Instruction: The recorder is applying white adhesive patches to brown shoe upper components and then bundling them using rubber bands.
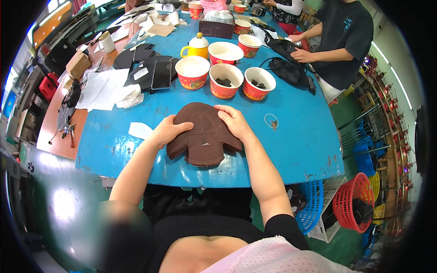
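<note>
A stack of dark brown, mushroom-shaped cut pieces [205,136], perhaps leather or similar sheet, lies on the blue table in front of me. Faint lines and a small pale mark show on the top piece. My left hand [169,131] grips the stack's left edge, thumb on top and fingers hidden at the side. At the upper right edge my right hand [233,122] holds it, with the thumb resting on the top piece. A white paper-like scrap [140,130] lies left of my left hand.
Beyond the stack stand several red-and-white paper tubs [192,73], two holding small black parts, and a yellow mug [198,46]. A phone [161,75] lies at left. A co-worker [343,45] handles black bags [289,72] at far right. Baskets [354,202] sit below right.
</note>
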The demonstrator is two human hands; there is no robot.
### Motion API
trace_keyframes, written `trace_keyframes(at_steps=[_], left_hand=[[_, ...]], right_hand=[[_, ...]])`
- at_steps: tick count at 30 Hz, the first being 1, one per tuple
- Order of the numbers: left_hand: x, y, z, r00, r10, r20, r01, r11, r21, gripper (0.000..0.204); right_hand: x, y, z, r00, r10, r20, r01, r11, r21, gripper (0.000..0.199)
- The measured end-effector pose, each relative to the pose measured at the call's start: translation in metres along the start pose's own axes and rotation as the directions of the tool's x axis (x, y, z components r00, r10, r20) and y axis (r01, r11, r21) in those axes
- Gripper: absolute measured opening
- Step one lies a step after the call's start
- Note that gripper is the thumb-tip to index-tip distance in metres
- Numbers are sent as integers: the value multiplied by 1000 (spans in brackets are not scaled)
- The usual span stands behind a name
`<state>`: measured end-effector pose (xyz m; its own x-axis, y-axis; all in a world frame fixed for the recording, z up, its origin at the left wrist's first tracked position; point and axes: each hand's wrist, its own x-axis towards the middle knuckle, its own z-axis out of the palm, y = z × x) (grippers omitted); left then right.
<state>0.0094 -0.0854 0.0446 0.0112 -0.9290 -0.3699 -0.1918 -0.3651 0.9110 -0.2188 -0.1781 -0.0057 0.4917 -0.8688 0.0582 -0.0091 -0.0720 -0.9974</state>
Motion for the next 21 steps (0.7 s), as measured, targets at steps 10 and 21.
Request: trace_keyframes(at_steps=[10, 21], left_hand=[[-14, -12, -1, 932, 318, -177, -222, 883, 414, 63], [-9, -48, 4, 855, 394, -337, -331, 915, 229, 52]], right_hand=[[-1, 10, 2, 998, -15, -60, 10, 996, -89, 29], [-9, 1, 9, 997, -13, -79, 9, 998, -59, 28]])
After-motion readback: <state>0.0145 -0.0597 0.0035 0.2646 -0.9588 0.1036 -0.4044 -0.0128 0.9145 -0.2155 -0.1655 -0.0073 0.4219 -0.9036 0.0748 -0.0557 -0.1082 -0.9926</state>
